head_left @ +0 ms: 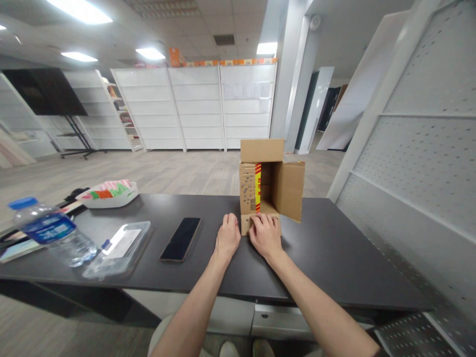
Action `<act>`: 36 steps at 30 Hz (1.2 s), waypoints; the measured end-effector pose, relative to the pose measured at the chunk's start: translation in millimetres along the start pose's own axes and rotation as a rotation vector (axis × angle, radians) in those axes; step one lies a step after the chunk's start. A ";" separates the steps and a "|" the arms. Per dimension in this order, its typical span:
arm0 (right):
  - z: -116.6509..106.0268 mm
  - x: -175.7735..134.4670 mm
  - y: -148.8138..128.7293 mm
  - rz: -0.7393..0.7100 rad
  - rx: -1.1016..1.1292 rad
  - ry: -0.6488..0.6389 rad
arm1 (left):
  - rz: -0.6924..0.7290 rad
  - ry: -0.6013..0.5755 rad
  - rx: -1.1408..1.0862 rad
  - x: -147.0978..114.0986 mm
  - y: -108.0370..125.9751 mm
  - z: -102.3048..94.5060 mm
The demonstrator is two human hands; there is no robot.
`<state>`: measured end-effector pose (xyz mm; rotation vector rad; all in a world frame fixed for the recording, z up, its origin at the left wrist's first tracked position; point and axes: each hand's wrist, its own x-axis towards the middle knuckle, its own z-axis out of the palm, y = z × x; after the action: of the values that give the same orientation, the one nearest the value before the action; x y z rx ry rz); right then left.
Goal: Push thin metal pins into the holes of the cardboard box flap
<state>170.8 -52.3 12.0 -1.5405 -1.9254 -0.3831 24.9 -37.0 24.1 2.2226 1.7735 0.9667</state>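
Note:
A cardboard box [248, 186] stands on the dark desk with its open side towards me. Its top flap is raised, its right flap swings out, and its lower flap hangs down at the front. Yellow and red tape runs along the left flap. My right hand [266, 235] is at the lower flap, fingers bent and closed over the cardboard; the fingertips are partly hidden. Just left of the box, my left hand [227, 238] rests by the desk top with its fingers curled in. Whatever may be inside those fingers is hidden.
A black phone [181, 239] lies left of my hands. Farther left are a clear plastic case [126, 253], a tilted water bottle [55, 233] and a white basket [111, 202] with colourful contents. A perforated white panel [420, 163] borders the desk [334, 248] on the right.

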 end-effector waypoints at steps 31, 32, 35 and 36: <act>-2.7 -1.2 0.0 -0.006 -0.003 -0.016 | -0.010 0.009 -0.004 -0.2 -0.4 0.6; -2.4 -1.3 0.1 -0.017 0.005 -0.019 | -0.012 0.008 -0.004 -0.1 -0.5 0.7; -1.5 -1.4 0.2 -0.036 0.028 -0.013 | -0.011 0.005 -0.005 0.0 -0.8 0.7; -1.2 -1.4 0.2 -0.039 0.032 -0.011 | -0.011 0.005 -0.005 0.0 -0.9 0.7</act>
<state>171.5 -54.1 11.9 -1.4888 -1.9630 -0.3595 24.6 -36.6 23.1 2.2074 1.7807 0.9744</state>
